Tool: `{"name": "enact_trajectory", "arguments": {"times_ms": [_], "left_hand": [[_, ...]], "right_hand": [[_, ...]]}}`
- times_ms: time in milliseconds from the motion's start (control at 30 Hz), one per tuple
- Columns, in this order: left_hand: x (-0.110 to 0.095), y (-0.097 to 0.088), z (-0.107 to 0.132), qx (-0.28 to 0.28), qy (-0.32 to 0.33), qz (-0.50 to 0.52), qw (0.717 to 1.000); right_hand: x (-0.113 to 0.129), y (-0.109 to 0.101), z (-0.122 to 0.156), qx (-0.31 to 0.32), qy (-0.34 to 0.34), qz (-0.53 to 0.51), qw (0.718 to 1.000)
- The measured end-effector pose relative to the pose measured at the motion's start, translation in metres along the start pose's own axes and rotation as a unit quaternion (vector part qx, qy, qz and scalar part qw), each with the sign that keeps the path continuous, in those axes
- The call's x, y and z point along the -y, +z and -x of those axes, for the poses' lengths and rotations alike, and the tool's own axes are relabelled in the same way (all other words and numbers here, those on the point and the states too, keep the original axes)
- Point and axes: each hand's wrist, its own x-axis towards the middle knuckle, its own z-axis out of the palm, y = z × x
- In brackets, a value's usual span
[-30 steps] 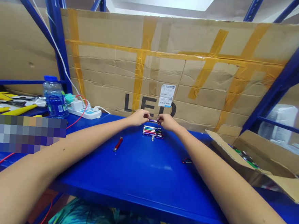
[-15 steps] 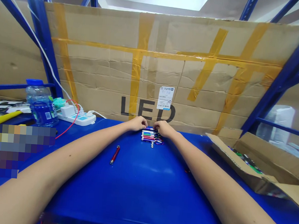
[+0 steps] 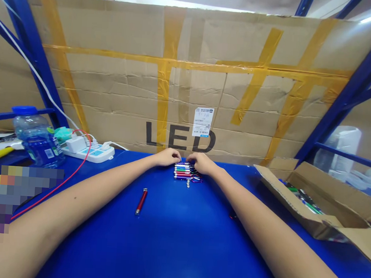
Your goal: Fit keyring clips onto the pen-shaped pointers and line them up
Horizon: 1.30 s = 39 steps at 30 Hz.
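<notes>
Several slim, shiny metal cylinders in purple, red, green, white and blue (image 3: 182, 172) lie side by side in a neat row on the blue surface (image 3: 178, 248), clips and dark loops at their right ends; that part looks done. Both hands are at the far side of the row: left hand (image 3: 168, 157) has fingers curled, tips bunched by the left end of the rearmost cylinder; right hand (image 3: 202, 162) is curled over the right end, fingertips turned inward. Can't tell whether either pinches it, too small. Outside the row: one red metal cylinder with silver ends (image 3: 141, 202), lying alone nearer the person, left of the row; small round silver pieces (image 3: 188, 183) just in front of the row; a small dark red piece (image 3: 232, 216), partly hidden by the right forearm. So lining up seems well along, not complete if the loose red one counts. Containers: open brown cardboard box (image 3: 290, 210) on the right, flaps out, holding a jumble of slim green, black, white and blue pieces (image 3: 306, 201), no exact count; clear plastic bottle with blue cap (image 3: 39, 141) at left, contents unclear behind its blue label.
</notes>
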Motion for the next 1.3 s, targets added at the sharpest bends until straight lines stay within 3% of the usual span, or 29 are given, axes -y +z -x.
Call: {"name": "enact_trajectory", "arguments": {"times_ms": [200, 533, 800, 967, 1300], "left_hand": [[-0.006, 0.005, 0.002, -0.011, -0.006, -0.016, 1.0], [-0.007, 0.014, 0.002, -0.065, -0.051, -0.023, 0.996], [-0.002, 0.014, 0.007, -0.115, -0.032, -0.018, 0.993], [-0.003, 0.016, 0.007, -0.107, -0.003, -0.019, 0.994], [-0.004, 0.015, 0.005, -0.094, -0.013, -0.04, 0.995]], "right_hand": [[-0.004, 0.002, -0.001, 0.012, 0.0, -0.04, 0.999], [-0.002, 0.0, 0.001, 0.038, -0.016, -0.013, 0.999], [0.003, 0.0, -0.001, 0.04, -0.026, 0.018, 0.999], [0.005, -0.001, 0.003, 0.032, -0.024, 0.022, 0.999], [0.004, 0.004, 0.002, 0.034, -0.012, 0.016, 0.999]]}}
